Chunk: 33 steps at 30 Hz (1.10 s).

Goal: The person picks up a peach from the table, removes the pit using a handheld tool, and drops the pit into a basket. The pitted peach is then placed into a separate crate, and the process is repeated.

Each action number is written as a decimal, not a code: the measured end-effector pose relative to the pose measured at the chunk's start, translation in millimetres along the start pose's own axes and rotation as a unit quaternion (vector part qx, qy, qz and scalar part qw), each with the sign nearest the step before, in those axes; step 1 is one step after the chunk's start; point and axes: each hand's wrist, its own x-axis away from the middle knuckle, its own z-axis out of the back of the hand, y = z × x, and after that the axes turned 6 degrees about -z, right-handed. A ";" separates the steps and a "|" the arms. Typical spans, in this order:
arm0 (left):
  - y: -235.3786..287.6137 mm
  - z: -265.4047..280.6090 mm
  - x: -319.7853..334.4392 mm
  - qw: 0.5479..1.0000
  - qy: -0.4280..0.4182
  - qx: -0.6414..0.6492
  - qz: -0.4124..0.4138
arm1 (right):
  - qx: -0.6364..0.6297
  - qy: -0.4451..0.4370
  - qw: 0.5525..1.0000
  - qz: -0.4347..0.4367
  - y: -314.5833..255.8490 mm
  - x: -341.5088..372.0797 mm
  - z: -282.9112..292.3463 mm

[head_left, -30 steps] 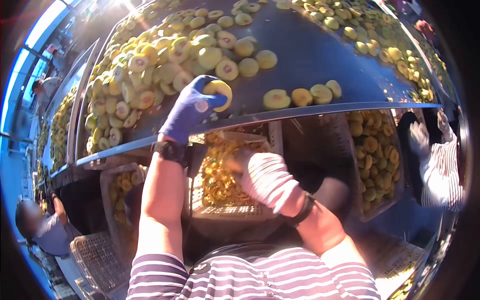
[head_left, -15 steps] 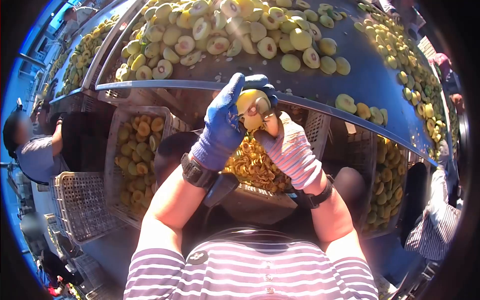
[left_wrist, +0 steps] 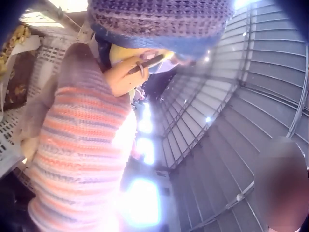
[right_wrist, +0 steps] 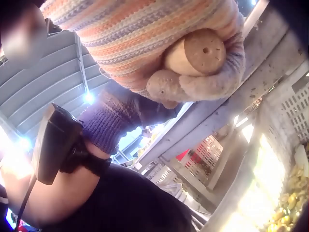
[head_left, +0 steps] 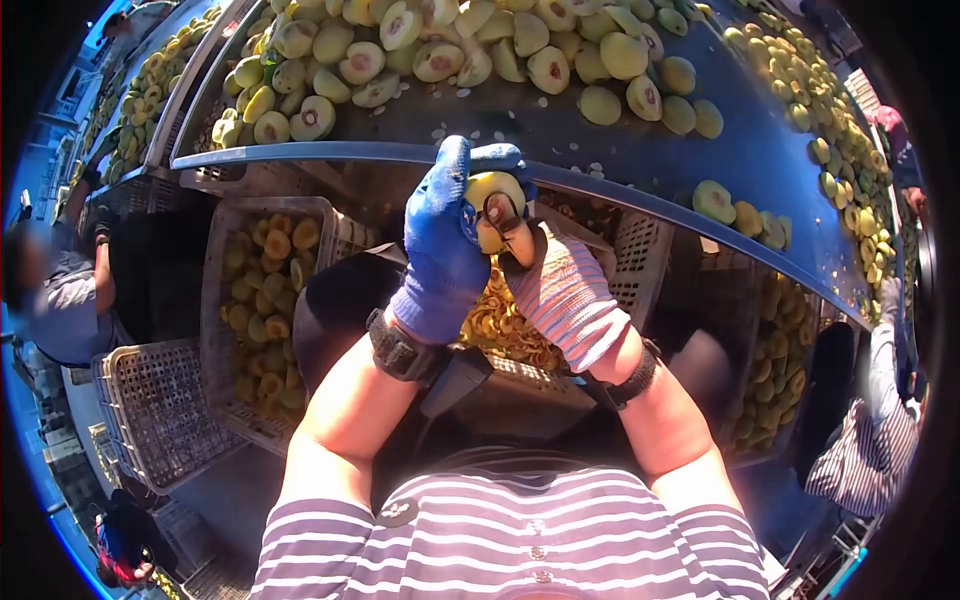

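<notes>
In the head view my left hand (head_left: 438, 245), in a blue glove, grips a yellow-green halved fruit (head_left: 487, 186), its cut face turned towards my right hand (head_left: 572, 300). That hand wears a striped knit glove, and its fingers curl round a tool with a round wooden handle (right_wrist: 205, 50), seen end-on in the right wrist view. A thin dark curved blade (left_wrist: 147, 64) meets the fruit (left_wrist: 121, 54) in the left wrist view, beside a bare fingertip. The blue glove hides the back of the fruit.
A metal table edge (head_left: 640, 200) runs beyond my hands, with a heap of halved fruit (head_left: 440, 62) behind it. Below my hands is a crate of orange-yellow scraps (head_left: 510, 335). Fruit-filled crates stand left (head_left: 262, 300) and right (head_left: 775, 350). People work at both sides.
My left hand brought a fruit from the table edge to my right hand above the scraps. Since half a second ago, both hands have shifted slightly left, and the tool lies across the cut face.
</notes>
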 end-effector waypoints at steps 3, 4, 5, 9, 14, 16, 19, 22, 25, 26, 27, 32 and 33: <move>2.3 -2.3 2.1 0.978 -0.019 -0.196 -0.074 | -0.064 -0.005 0.998 0.027 -1.4 -0.2 -1.3; -5.1 1.5 1.6 0.968 -0.023 -0.224 -0.115 | -0.070 0.004 0.996 0.056 -4.6 3.4 4.3; -5.7 1.5 3.5 0.993 0.004 -0.115 -0.039 | -0.060 -0.008 0.997 0.044 -5.8 5.2 5.3; 3.0 0.7 2.9 0.981 -0.033 -0.177 -0.067 | -0.039 0.006 0.997 0.062 -0.9 4.3 6.6; 9.9 -8.8 2.3 0.950 -0.064 -0.279 -0.122 | 0.013 0.108 0.988 0.109 14.8 8.3 4.7; 8.8 -9.0 1.7 0.933 -0.074 -0.329 -0.125 | 0.011 0.106 0.986 0.125 17.1 7.2 8.1; 8.4 -10.2 3.4 0.947 -0.073 -0.296 -0.099 | -0.007 0.063 0.994 0.085 8.0 10.7 19.1; 2.6 -5.1 3.9 0.937 -0.093 -0.295 -0.160 | -0.018 0.035 0.998 0.053 2.9 12.2 21.3; -11.3 -3.1 5.7 0.962 -0.056 -0.220 -0.154 | -0.019 0.029 0.994 0.099 10.5 5.4 7.4; -11.9 -2.5 6.8 0.962 -0.055 -0.215 -0.156 | -0.044 0.031 0.992 0.115 10.5 4.7 5.4; -10.9 -2.7 7.2 0.963 -0.054 -0.211 -0.157 | -0.069 0.033 0.988 0.131 9.7 4.3 4.4; -7.5 -7.4 5.0 0.972 -0.060 -0.136 -0.184 | -0.262 -0.109 0.955 0.083 -10.4 16.3 34.9; -4.4 -7.6 2.5 0.971 -0.074 -0.122 -0.191 | -0.324 -0.159 0.931 0.058 -10.8 18.7 41.7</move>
